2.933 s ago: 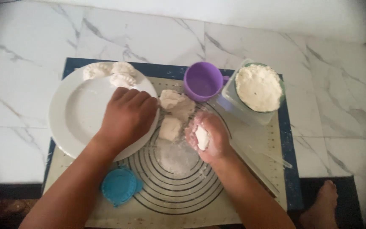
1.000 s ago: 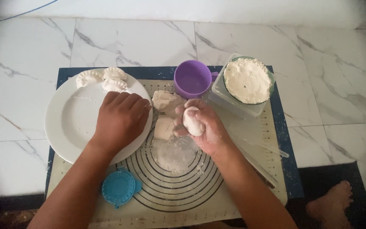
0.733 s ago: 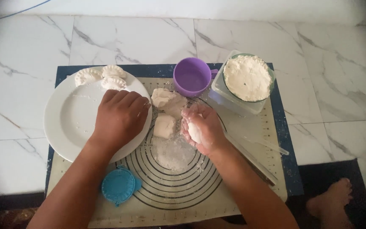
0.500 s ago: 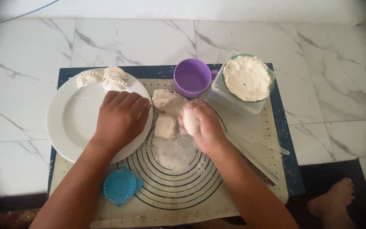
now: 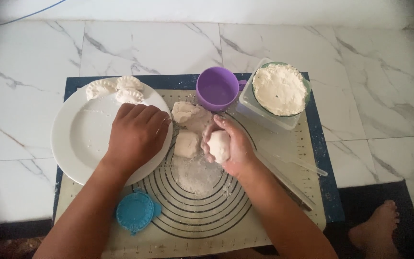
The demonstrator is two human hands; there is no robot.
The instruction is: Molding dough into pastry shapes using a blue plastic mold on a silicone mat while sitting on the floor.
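A white marble-tiled floor (image 5: 34, 62) with grey veins fills the frame. A dark blue mat (image 5: 319, 144) lies flat on it at the centre, its edge showing along the top and right. A bare foot (image 5: 374, 230) rests on the floor at the lower right, just beside the mat's corner.

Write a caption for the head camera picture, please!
Right hand cups a dough ball over the mat; left hand rests on the white plate.
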